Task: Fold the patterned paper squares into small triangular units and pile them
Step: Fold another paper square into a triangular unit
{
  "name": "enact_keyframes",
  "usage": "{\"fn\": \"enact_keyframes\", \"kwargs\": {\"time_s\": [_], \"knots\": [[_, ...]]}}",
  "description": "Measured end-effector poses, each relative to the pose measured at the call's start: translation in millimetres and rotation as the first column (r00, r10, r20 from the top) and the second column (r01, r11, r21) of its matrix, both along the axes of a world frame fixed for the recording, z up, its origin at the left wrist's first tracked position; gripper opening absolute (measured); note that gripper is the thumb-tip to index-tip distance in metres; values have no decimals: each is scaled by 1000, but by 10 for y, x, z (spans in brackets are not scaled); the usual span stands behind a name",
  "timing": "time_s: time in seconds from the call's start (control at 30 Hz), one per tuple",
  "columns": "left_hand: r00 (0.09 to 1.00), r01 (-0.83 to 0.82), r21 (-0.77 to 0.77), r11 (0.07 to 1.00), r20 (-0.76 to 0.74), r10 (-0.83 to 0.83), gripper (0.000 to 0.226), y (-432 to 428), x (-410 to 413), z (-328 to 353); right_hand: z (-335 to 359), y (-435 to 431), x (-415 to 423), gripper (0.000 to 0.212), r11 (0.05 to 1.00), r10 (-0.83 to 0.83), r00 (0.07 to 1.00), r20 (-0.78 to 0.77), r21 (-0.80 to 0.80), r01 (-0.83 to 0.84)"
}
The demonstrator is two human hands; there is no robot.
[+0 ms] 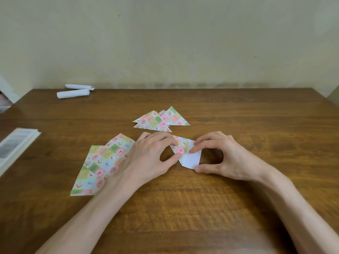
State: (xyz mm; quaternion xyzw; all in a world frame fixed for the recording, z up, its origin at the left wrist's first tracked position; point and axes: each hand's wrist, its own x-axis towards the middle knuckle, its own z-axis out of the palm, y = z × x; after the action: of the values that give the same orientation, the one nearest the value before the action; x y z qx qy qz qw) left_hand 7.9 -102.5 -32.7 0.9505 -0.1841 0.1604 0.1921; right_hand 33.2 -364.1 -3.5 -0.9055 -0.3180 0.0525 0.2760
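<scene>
A partly folded patterned paper (189, 154) lies on the wooden table (183, 208) between my hands, its white underside showing on the right half. My left hand (152, 156) pinches its left patterned edge with thumb and fingers. My right hand (220, 156) presses the white flap with the index finger and holds the lower corner with the thumb. A pile of folded patterned triangles (161, 120) rests just beyond my hands. A stack of unfolded patterned squares (102, 164) lies to the left, partly under my left wrist.
Two rolled white paper bundles (73, 93) lie at the table's far left edge by the wall. A white book or booklet (14, 145) sits at the left edge. Bare wood stretches to the right and toward me.
</scene>
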Motion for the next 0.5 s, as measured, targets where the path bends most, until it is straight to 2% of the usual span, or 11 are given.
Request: {"fn": "enact_keyframes", "kwargs": {"time_s": [0.13,0.27,0.37,0.5], "knots": [[1000,1,-18,1000,-3,-1,31,-7,-1,0,-33,57,-17,29,1000,-4,999,45,27,3],[1000,15,-26,1000,-20,-16,31,-2,4,-5,-33,65,-2,18,997,9,1000,20,81,-11],[999,25,-31,999,-35,-27,30,-5,8,8,-19,30,9,23,995,42,999,-19,87,-40],[998,26,-43,999,-56,-29,30,4,15,0,14,-28,23,34,996,89,995,-42,19,-88]]}}
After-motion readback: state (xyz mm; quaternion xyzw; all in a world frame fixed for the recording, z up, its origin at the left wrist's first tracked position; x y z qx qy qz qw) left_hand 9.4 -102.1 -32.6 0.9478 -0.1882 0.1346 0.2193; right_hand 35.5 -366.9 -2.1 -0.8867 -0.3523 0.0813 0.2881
